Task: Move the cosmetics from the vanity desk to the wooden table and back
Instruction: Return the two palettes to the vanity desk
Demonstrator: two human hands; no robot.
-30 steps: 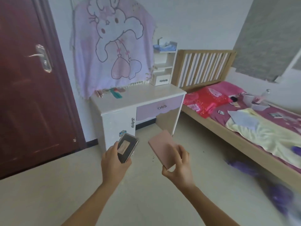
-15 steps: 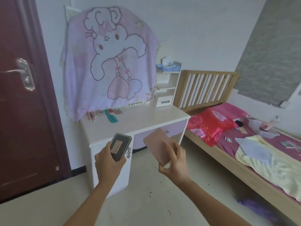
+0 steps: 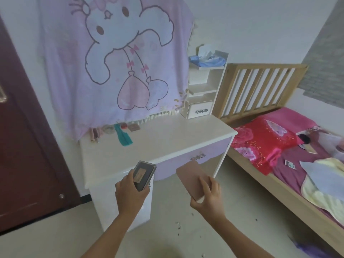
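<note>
A dark case (image 3: 144,175) is gripped by its lower half in the left hand (image 3: 130,192); a pink palette (image 3: 193,180) is pinched at its near corner by the right hand (image 3: 208,198) — far ends left free, judged ready for laying on the vanity desk (image 3: 167,140) just beyond both grips.

No writing can be read anywhere in the view. The dark case (image 3: 144,174), held in the left hand (image 3: 130,194) near the front edge of the surface (image 3: 167,142), carries a small pale label (image 3: 139,175). The marks on the label are too blurred to make out. The pink case (image 3: 193,178) in the right hand (image 3: 208,198) shows a plain face. To the right, a small printed card (image 3: 290,163) lies on the bed (image 3: 297,202), its print too small to tell. The hanging blanket (image 3: 65,71), far behind the surface, bears only a cartoon rabbit drawing.
</note>
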